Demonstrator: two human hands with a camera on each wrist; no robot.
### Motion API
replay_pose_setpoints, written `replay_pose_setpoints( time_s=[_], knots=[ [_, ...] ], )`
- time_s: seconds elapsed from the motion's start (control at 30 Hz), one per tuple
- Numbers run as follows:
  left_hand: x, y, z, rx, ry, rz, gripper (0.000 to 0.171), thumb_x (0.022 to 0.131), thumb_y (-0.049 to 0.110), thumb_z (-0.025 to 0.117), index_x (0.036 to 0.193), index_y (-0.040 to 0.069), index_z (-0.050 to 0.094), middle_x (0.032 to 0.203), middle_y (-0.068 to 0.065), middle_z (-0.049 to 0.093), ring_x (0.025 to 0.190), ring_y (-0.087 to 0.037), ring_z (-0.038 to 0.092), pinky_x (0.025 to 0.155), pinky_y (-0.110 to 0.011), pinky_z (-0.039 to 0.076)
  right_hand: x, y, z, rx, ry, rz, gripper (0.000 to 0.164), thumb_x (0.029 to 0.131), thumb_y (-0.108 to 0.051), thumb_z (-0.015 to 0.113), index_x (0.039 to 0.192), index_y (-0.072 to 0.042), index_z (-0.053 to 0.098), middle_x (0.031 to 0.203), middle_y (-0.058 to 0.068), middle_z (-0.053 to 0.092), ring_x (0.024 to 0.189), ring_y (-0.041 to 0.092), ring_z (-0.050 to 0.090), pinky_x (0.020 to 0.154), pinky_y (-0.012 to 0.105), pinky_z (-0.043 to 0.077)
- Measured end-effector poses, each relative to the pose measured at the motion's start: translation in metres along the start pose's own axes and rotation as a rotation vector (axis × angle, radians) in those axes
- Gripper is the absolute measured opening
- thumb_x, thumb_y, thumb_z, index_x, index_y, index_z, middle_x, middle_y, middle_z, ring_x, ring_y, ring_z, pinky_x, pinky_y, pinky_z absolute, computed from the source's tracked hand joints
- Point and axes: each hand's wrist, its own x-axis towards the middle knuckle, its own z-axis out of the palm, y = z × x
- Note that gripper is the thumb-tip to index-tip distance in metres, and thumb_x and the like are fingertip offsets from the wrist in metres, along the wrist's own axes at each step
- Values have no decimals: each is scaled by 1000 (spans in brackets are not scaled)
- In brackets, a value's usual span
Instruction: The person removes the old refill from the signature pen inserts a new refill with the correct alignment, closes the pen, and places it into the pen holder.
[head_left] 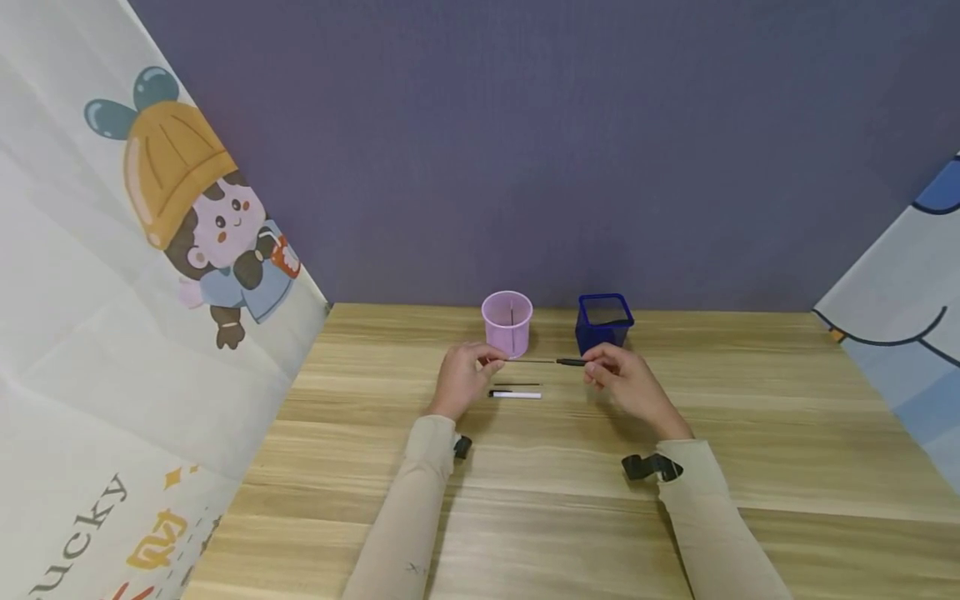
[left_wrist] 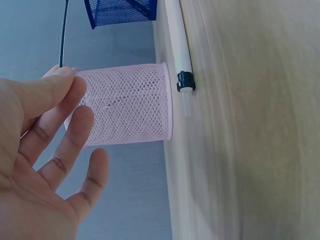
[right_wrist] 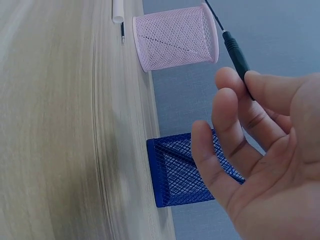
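Thumb and fingertips of my left hand (head_left: 467, 377) pinch one end of a thin dark pen refill (left_wrist: 63, 35). My right hand (head_left: 624, 382) pinches a black pen barrel (right_wrist: 236, 54), ribbed near its narrow end, where the refill's other end meets it. How far the refill reaches inside is hidden. Both are held in line above the table. Below them lies a white pen barrel (head_left: 517, 395) with a black band, and just behind it another thin dark refill (head_left: 517, 384). The remaining fingers of both hands are spread loosely, away from the pen parts.
A round pink mesh holder (head_left: 507, 333), with a thin dark stick inside, stands behind my left hand. The square blue mesh holder (head_left: 603, 329) behind my right hand has something dark in it. A grey-blue wall (head_left: 525, 167) rises behind the wooden table (head_left: 540, 517).
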Motion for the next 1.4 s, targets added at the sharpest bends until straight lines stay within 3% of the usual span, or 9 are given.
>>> replay_pose_setpoints(
  time_s=[0.4, 0.8, 1.17, 1.4],
  knots=[
    [-1, 0, -1, 19, -8, -7, 7, 88, 11, 79, 95, 13, 81, 86, -1, 77, 80, -15, 66, 77, -33, 54, 1, 2, 1, -18, -17, 7, 19, 105, -16, 58, 116, -2, 65, 93, 14, 73, 81, 39, 67, 70, 39, 58],
    [-23, 2, -13, -2, -94, 16, 8, 87, 12, 80, 96, 14, 81, 90, 1, 79, 78, -13, 67, 72, -26, 53, -26, -18, 28, -31, 8, 59, 17, 104, -16, 59, 114, -3, 66, 92, 12, 74, 81, 37, 66, 65, 28, 53],
    [-41, 1, -23, 3, -154, 47, 10, 87, 14, 79, 97, 16, 81, 94, 2, 80, 81, -13, 70, 75, -27, 55, -50, -30, 53, -6, 34, 73, 15, 102, -12, 61, 112, -1, 66, 92, 12, 75, 79, 34, 68, 68, 31, 57],
    [-54, 0, -28, 6, -171, 111, 9, 89, 14, 78, 97, 16, 81, 95, 2, 80, 80, -12, 71, 74, -28, 56, -65, -38, 70, 27, 43, 75, 16, 103, -7, 59, 113, 4, 65, 93, 16, 76, 78, 32, 69, 69, 33, 59]
  ],
)
